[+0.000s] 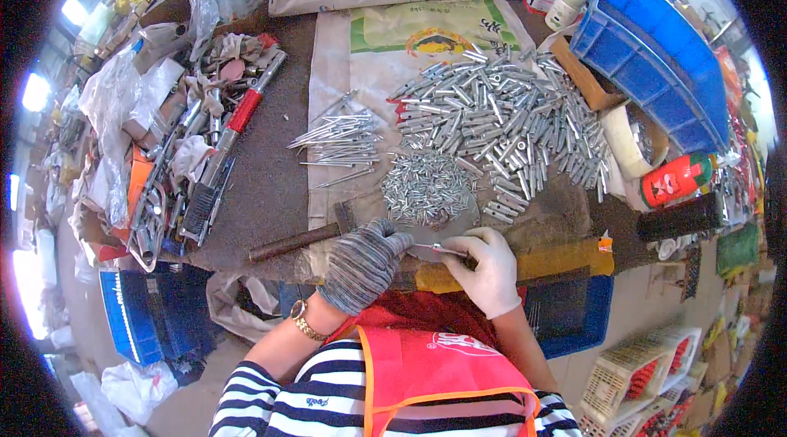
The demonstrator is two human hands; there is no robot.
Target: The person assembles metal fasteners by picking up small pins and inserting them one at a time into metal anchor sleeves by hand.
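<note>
My left hand (pixel 361 266), in a grey striped glove, is closed in a pinch at the near edge of the table. My right hand (pixel 489 271), in a white glove, pinches a small silver metal rod (pixel 443 249). The rod's thin end reaches the left fingertips; how it sits between them is too small to make out. Just beyond the hands lies a round heap of small metal pins (pixel 428 187). Behind it spreads a large pile of metal tubes (pixel 500 109). Long thin metal rods (pixel 340 140) lie in a loose bunch to the left.
A hammer (pixel 295 242) lies left of my left hand. Tools and plastic bags (pixel 131 101) crowd the table's left side. A blue bin (pixel 656 56), a red-and-green bottle (pixel 674 181) and a roll of tape (pixel 627 142) stand right. A printed sack (pixel 328 52) covers the middle.
</note>
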